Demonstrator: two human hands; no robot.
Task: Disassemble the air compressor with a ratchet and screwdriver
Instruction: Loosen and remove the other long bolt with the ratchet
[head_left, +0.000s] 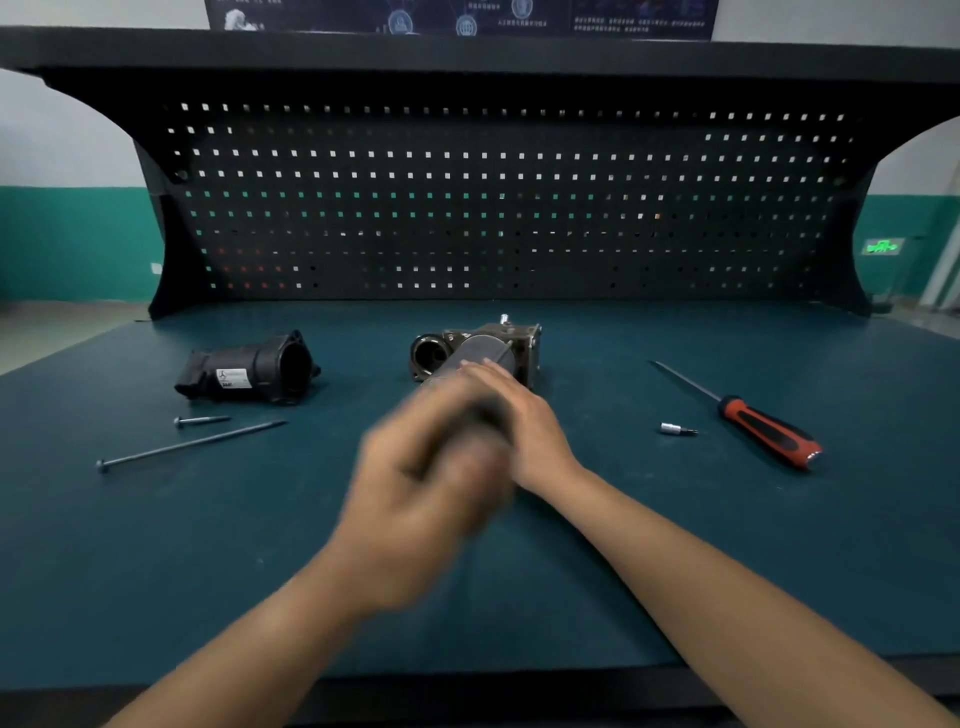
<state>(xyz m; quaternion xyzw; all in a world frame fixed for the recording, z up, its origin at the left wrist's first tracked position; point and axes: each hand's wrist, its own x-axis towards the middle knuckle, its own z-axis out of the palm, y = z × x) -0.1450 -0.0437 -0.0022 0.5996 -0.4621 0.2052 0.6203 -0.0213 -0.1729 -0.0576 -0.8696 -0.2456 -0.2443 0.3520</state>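
Observation:
The air compressor (488, 345) lies at the middle of the green mat, its metal block at the far end and its dark motor cylinder pointing toward me. My right hand (524, 426) holds the cylinder from the right, fingers laid over its top. My left hand (431, 467) is a motion blur at the cylinder's near end, right against my right hand; whether it grips anything cannot be made out. A red-and-black screwdriver (763, 423) lies to the right, with a small silver bit socket (675, 429) beside it. No ratchet is visible.
A detached black housing with a white label (249, 369) lies at the left. In front of it are a short bolt (200, 420) and a long bolt (192, 444). A black pegboard (498, 208) closes the back of the bench.

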